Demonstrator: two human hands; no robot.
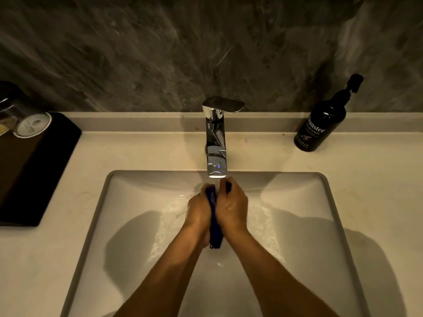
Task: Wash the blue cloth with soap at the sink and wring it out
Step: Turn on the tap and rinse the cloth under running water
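Under the tap [216, 143], over the middle of the sink [119, 225], your two hands press together around the blue cloth [215, 225]. Your left hand [198, 212] and right hand [232, 208] both curl their fingers round it, so most of the cloth is hidden. You only see a thin blue strip between your palms and a bit sticking out below. Water and bubbles spread in the sink. A dark soap bottle [324, 120] stands at the back right. At the far left, a black tray [45, 170] with glasses [25, 120] is cut off.
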